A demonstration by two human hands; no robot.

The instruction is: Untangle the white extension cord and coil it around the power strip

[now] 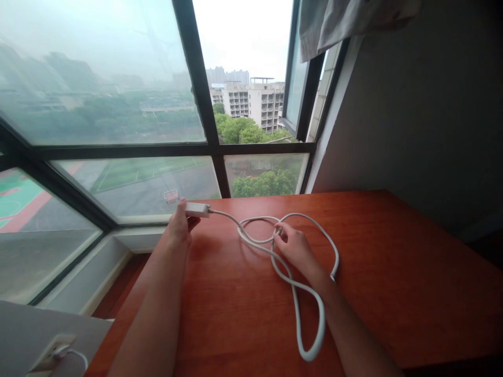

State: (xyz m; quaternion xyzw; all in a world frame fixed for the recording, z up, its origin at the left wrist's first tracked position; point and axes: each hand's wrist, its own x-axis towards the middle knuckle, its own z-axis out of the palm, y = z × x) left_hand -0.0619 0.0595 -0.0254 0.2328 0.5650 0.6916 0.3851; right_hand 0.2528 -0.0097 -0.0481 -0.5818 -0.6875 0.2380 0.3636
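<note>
Your left hand is observed gripping the white block near the far left corner of the reddish-brown tabletop, fingers curled beneath it. Your right hand pinches the white cable among its loops, well apart from the left. The cable runs rightward from the block, one loop extending toward you.

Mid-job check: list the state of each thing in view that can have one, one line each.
Left hand: gripping the white block.
Right hand: pinching the cable.
White block: held at the table's far left edge, joined to the cable.
Cable: loosely looped, not straightened.
Window sash: swung open.
Plug: in the wall socket.
Curtain: hanging at upper right.
</note>
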